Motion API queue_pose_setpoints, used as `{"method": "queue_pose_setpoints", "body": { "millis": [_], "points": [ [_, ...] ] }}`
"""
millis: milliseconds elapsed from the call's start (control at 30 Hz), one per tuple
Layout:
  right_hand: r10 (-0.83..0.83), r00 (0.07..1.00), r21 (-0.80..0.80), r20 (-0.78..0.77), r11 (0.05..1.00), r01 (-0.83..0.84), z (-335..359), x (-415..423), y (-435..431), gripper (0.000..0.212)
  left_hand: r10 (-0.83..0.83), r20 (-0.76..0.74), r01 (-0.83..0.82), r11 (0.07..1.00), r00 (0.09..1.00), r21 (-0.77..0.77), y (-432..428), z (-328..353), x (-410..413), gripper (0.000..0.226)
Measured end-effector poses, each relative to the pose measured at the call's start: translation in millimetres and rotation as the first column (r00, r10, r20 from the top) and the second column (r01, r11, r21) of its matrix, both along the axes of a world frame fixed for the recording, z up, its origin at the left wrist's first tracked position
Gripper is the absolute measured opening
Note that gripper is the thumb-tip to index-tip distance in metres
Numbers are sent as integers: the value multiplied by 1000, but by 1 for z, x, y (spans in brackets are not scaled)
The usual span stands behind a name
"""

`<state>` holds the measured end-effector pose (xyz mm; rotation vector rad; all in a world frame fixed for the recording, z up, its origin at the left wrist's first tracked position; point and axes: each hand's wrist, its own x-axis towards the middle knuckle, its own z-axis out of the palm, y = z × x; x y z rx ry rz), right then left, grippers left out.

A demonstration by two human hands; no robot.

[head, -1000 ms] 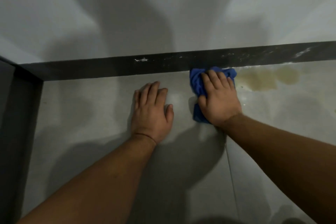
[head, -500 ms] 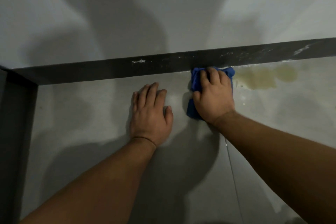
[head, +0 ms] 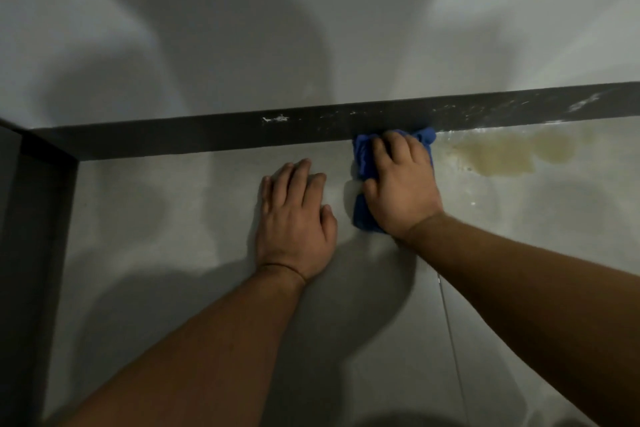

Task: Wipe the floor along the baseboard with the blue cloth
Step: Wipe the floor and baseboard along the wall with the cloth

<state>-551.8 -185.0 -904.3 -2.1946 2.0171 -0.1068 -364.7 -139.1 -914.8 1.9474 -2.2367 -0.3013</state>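
Note:
A crumpled blue cloth (head: 362, 163) lies on the grey floor (head: 166, 218), its far edge touching the dark baseboard (head: 207, 137). My right hand (head: 401, 187) presses down on the cloth and covers most of it, fingertips at the baseboard. My left hand (head: 294, 222) rests flat on the bare floor just left of the cloth, fingers spread slightly, holding nothing. A yellowish-brown stain (head: 502, 154) sits on the floor right of the cloth, close to the baseboard.
The baseboard meets a second dark strip (head: 38, 236) in a corner at the left. A pale grey wall (head: 311, 28) rises behind. White specks mark the baseboard (head: 275, 119). A thin tile joint (head: 450, 340) runs toward me under my right forearm.
My right hand has slid the cloth slightly left along the baseboard, away from the stain. My left hand has stayed flat in the same place.

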Motion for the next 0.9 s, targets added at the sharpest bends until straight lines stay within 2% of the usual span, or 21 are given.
{"method": "queue_pose_setpoints", "body": {
  "millis": [67, 167, 233, 367, 500, 567, 733, 900],
  "points": [
    [20, 1000, 21, 21, 1000, -21, 1, 14, -1, 66, -3, 2, 3, 1000, 1000, -1, -1, 0, 0, 57],
    [214, 976, 48, 27, 975, -215, 1, 16, 14, 64, -10, 15, 10, 1000, 1000, 8, -1, 1, 0, 57],
    [258, 965, 71, 56, 963, -261, 1, 0, 27, 64, -14, 23, 14, 1000, 1000, 14, 0, 2, -1, 57],
    [142, 990, 81, -7, 987, -141, -3, -41, 42, 66, -6, 14, 6, 1000, 1000, 5, 0, 0, -1, 56],
    [-1, 1000, 57, 22, 998, -1, -3, -27, 10, 64, -6, 6, 6, 1000, 1000, 10, 1, 1, -3, 57],
    [-12, 999, 66, 35, 998, 10, -2, -21, 4, 64, 1, 7, -1, 1000, 1000, 28, 1, 4, -3, 58],
    [144, 989, 100, 40, 984, -147, 3, -63, 38, 64, -3, 6, 3, 999, 1000, 34, 1, 7, -5, 57],
    [-65, 998, 73, 5, 995, 64, -2, -99, 40, 64, 17, -3, -17, 1000, 1000, 21, 2, 10, -20, 56]
  ]
}}
